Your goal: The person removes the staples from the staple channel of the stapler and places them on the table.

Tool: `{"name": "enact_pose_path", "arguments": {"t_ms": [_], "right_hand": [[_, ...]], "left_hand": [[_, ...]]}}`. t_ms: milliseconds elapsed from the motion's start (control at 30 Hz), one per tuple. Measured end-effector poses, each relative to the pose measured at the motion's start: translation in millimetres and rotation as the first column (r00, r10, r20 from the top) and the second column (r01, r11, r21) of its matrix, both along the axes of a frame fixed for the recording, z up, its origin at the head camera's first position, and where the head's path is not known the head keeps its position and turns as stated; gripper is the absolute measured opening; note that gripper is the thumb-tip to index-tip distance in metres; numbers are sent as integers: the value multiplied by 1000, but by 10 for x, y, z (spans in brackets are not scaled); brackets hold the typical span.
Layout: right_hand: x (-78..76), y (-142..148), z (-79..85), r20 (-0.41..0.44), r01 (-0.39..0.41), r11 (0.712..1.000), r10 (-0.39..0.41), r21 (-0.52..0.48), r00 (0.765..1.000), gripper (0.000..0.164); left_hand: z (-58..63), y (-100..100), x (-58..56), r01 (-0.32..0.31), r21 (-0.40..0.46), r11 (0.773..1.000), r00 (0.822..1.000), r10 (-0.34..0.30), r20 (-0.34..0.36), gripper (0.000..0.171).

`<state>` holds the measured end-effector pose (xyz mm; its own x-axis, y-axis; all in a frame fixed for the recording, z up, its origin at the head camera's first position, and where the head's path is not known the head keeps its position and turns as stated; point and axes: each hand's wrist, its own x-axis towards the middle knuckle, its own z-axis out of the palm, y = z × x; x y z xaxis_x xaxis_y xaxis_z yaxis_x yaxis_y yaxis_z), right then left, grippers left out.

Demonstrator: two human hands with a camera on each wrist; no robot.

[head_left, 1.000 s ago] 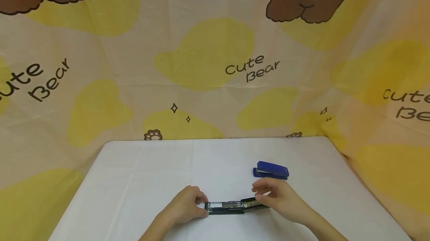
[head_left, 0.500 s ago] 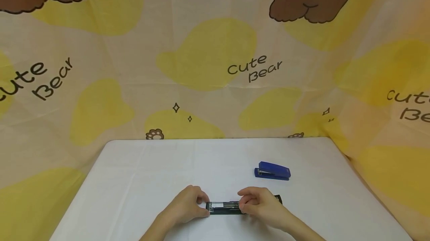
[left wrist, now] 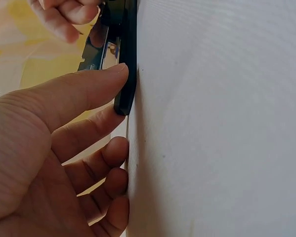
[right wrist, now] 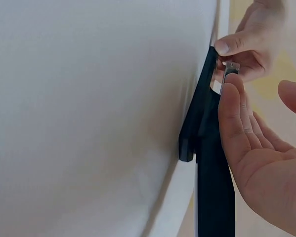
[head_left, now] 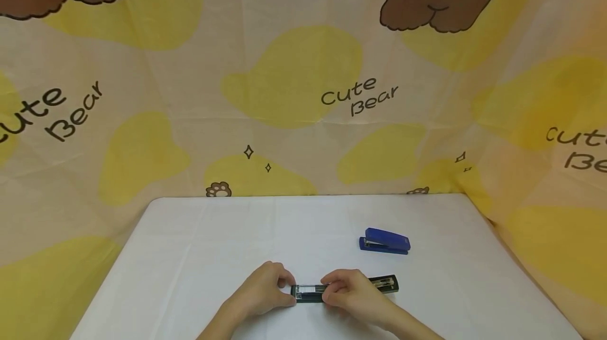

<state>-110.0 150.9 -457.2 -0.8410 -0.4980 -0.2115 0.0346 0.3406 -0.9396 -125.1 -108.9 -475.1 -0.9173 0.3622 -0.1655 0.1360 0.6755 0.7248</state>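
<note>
A black stapler [head_left: 310, 297] lies opened out on the table, its top arm [head_left: 386, 283] folded back to the right. The metal staple channel [head_left: 308, 288] shows along the left half. At the left end my left hand [head_left: 263, 287] pinches the base between thumb and index finger; the other fingers curl loosely beside it, as the left wrist view shows. My right hand [head_left: 353, 295] is over the middle, thumb and a finger pinching the metal channel, another finger raised. In the right wrist view its thumb [right wrist: 232, 116] lies along the channel. The hand hides the hinge from above.
A blue stapler [head_left: 385, 241] stands behind and to the right of the black one. The white table [head_left: 227, 234] has its back edge against a yellow patterned cloth [head_left: 284, 161], which also hangs at both sides.
My right hand has left the folded-back arm and moved left onto the staple channel, sliding further left along it. That arm lies flatter now. The left hand keeps its grip; the view shifted slightly.
</note>
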Motion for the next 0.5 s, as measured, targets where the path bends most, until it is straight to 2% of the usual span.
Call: {"name": "enact_pose_path", "arguments": {"t_ms": [500], "right_hand": [[25, -171, -103, 71, 56, 998, -56, -5, 996, 21]], "left_hand": [[-21, -13, -1, 14, 8, 1000, 1000, -14, -6, 26]]}}
